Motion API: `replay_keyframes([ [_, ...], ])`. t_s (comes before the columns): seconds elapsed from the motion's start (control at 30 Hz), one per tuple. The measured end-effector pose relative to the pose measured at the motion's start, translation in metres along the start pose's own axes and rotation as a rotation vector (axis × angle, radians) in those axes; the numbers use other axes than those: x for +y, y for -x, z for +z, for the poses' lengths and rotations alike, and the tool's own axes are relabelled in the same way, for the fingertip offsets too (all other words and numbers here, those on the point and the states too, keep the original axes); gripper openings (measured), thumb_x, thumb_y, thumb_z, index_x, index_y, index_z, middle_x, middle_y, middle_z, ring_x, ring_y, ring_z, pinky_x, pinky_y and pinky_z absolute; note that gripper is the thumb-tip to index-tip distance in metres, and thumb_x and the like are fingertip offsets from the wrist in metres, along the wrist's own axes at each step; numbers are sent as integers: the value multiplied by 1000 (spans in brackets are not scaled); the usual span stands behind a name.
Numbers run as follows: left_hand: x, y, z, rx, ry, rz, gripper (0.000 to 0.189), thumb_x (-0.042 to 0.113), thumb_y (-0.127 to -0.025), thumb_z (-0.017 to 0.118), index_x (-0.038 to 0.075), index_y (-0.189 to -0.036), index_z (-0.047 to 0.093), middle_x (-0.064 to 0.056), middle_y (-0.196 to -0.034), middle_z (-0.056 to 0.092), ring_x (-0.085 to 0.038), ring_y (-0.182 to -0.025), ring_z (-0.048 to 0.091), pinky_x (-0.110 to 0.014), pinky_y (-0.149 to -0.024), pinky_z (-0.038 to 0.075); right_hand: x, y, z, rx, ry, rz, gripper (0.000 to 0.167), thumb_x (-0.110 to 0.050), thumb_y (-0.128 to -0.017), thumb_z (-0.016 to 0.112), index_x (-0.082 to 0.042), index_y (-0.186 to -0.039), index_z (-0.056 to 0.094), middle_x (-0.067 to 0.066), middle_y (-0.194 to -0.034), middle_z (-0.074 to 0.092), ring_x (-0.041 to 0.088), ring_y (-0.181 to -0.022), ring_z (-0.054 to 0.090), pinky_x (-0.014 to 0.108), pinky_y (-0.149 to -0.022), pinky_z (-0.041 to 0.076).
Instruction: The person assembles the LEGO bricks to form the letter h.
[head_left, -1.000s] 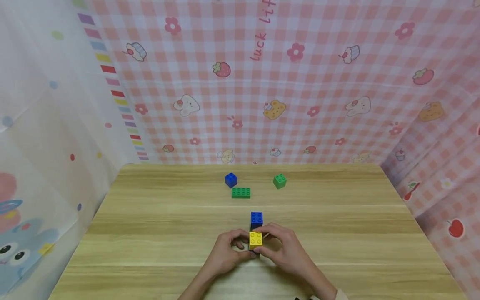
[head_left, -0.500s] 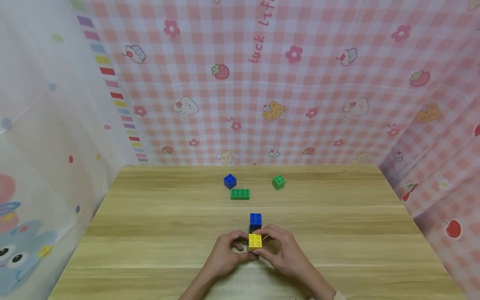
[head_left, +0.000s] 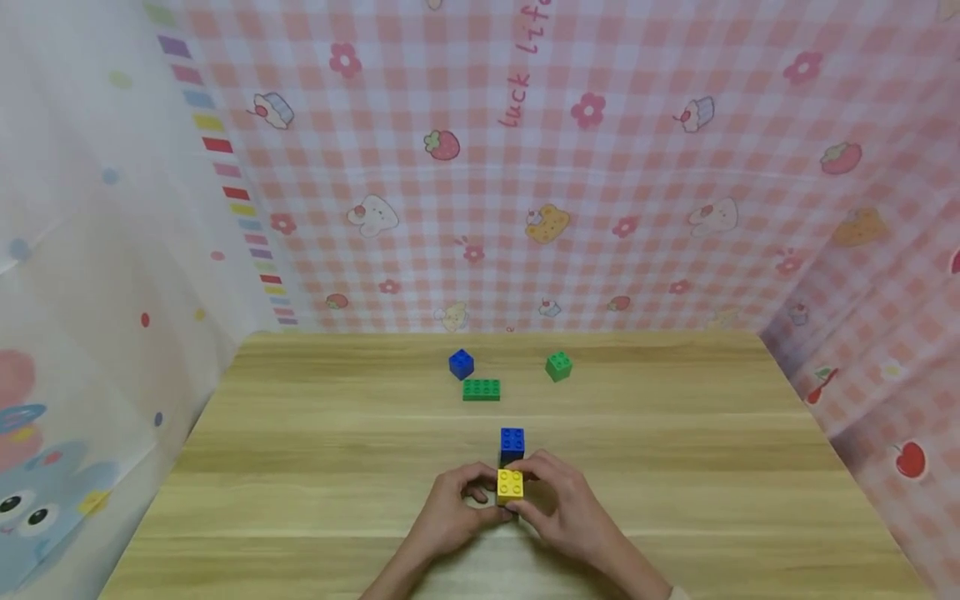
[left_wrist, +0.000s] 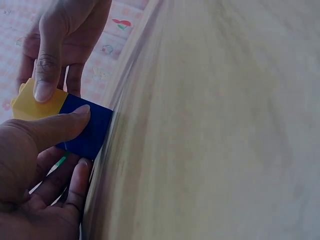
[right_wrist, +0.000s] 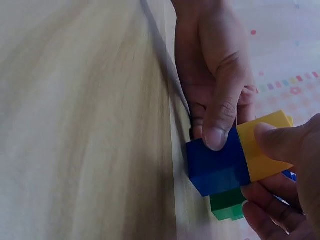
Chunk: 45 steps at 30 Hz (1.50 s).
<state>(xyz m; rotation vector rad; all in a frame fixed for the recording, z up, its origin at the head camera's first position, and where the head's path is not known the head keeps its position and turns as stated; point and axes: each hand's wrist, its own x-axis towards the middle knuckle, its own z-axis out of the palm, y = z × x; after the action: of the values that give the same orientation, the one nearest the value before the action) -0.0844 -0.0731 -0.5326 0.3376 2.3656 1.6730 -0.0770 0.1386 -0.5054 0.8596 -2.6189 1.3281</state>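
Observation:
A yellow brick [head_left: 510,486] sits on a dark blue brick [left_wrist: 89,127], their sides flush in both wrist views; the blue one is mostly hidden from above. My left hand [head_left: 452,510] holds the blue brick low, between thumb and fingers. With thumb and fingers my right hand [head_left: 567,506] pinches the yellow brick. Just beyond the pair stands another blue brick [head_left: 512,442]. A green brick [right_wrist: 228,204] shows behind the held pair in the right wrist view; whether it lies under that farther blue brick I cannot tell.
Toward the back of the wooden table [head_left: 322,433] lie a blue brick [head_left: 461,364], a long green brick [head_left: 481,390] and a small green brick [head_left: 558,366]. Patterned curtains [head_left: 480,183] hang behind the table and along both sides.

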Motion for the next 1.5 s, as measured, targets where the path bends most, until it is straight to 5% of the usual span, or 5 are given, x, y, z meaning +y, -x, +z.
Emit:
replay_keyframes([
  [0.63, 1, 1, -1, -2, -28, 22, 30, 22, -79, 90, 21, -104, 74, 4, -101, 75, -12, -91, 64, -20, -78, 54, 4, 2, 3, -8, -18, 28, 40, -24, -92, 79, -32, -128, 63, -21, -119, 63, 2, -107, 64, 33, -94, 60],
  [0.93, 2, 1, -2, -3, -38, 27, 30, 22, -78, 90, 21, -104, 75, 3, -101, 75, -12, -88, 64, -19, -77, 54, -3, 0, -3, -23, 7, 65, 42, -22, -91, 80, -21, -130, 66, -22, -121, 64, 1, -108, 64, 33, -98, 58],
  [1.5, 2, -2, -3, -20, -29, 26, 32, 16, -77, 90, 19, -105, 75, 1, -101, 75, -13, -90, 65, -20, -78, 55, -8, -2, -19, -23, -12, 78, 43, -22, -91, 79, -18, -131, 65, -5, -127, 69, 16, -113, 67, 39, -94, 60],
])
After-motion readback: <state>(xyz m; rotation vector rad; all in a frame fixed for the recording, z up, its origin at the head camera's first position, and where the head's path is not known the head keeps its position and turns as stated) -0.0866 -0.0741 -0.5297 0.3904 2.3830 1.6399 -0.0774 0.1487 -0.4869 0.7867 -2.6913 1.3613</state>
